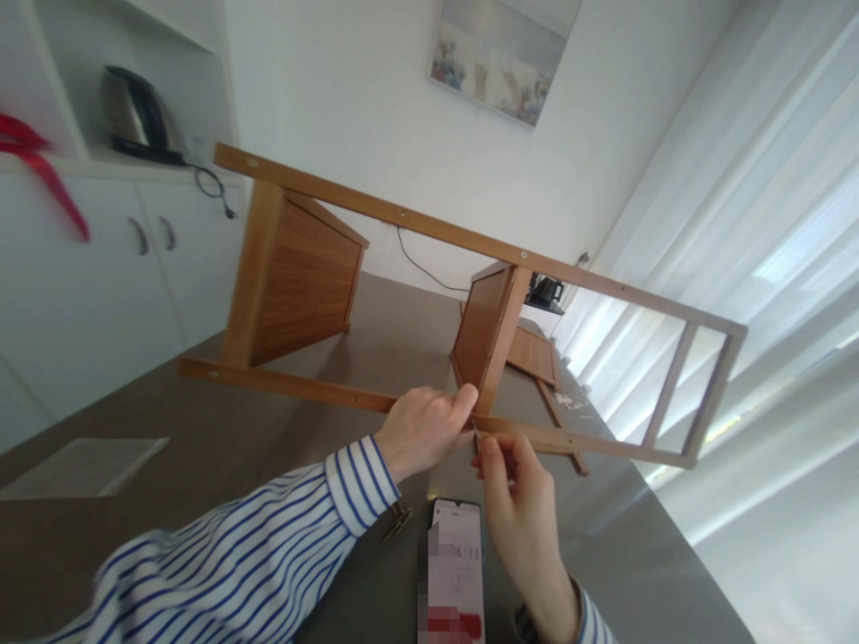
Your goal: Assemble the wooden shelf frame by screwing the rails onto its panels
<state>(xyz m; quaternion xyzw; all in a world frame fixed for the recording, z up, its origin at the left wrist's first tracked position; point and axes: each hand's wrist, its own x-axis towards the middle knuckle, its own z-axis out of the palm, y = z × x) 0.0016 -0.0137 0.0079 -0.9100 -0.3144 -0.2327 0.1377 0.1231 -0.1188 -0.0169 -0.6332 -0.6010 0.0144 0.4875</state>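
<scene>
Wood frame, long, on its side over a grey table, two hands at the lower rail

Item: wooden frame [508, 335], spanning your view from left to upper right, its upper rail [463, 234] and lower rail [295, 385] joined by crosspieces. Two brown panels, a large panel [309, 277] at the left end and a smaller panel [481, 313] near the middle, run back from it.

Left hand [422, 434]: yours, in a blue-striped cuff, closed over the lower rail just left of the middle crosspiece, thumb uppermost; your fingertips are hidden.

Right hand [520, 501]: yours, thumb and fingers pinched together on a thin piece [477, 436] at the lower rail, just below that crosspiece. Its type is too small to tell.

On the grey table [604, 546]: a phone [463, 555] between your forearms, partly pixelated, showing 06:13; small metal parts [398, 519] beside your left cuff; a clear plastic bag [87, 467] to the left; a loose panel [533, 355] behind the frame.

Beyond: a kettle [138, 112] on a white cabinet [100, 259], a red ribbon [46, 174], a wall picture [500, 58], white curtains [758, 224].
</scene>
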